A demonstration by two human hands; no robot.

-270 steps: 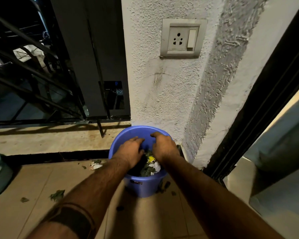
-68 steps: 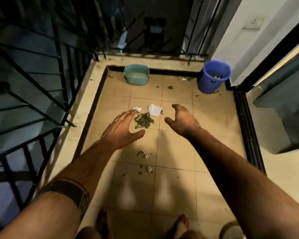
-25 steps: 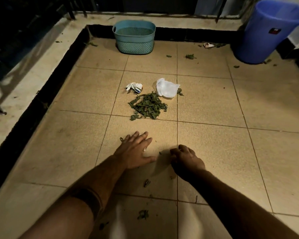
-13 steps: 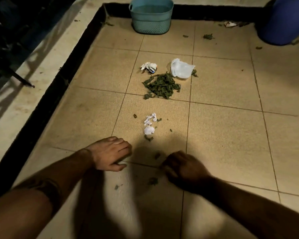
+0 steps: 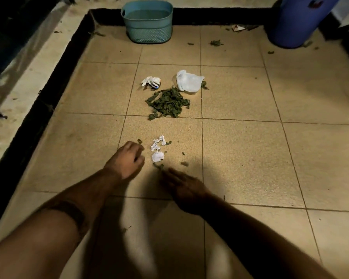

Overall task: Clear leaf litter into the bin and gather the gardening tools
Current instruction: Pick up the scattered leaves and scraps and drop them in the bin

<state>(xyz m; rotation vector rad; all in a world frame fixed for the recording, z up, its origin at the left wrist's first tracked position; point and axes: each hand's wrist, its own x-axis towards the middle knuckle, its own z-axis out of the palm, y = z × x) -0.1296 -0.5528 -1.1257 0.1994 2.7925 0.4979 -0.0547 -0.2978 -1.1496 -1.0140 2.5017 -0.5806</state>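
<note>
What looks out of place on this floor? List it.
Litter is not yet binned: a leaf pile, a crumpled wrapper, a white plastic bag and paper scraps mid-floor, plus stray leaves near the blue bin.

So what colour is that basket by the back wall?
The basket is teal, clearest in the head view.

A tan tiled floor point(image 5: 240, 158) carries a heap of green leaves point(image 5: 167, 103) near its middle. Just beyond the heap lie a crumpled paper wad point(image 5: 151, 82) and a white plastic bag point(image 5: 188, 83). Nearer than the heap lie white paper scraps point(image 5: 157, 150). Far beyond it stand a teal basket point(image 5: 148, 22) and a blue bin point(image 5: 296, 23), with loose leaf bits point(image 5: 216, 43) between them.
</note>
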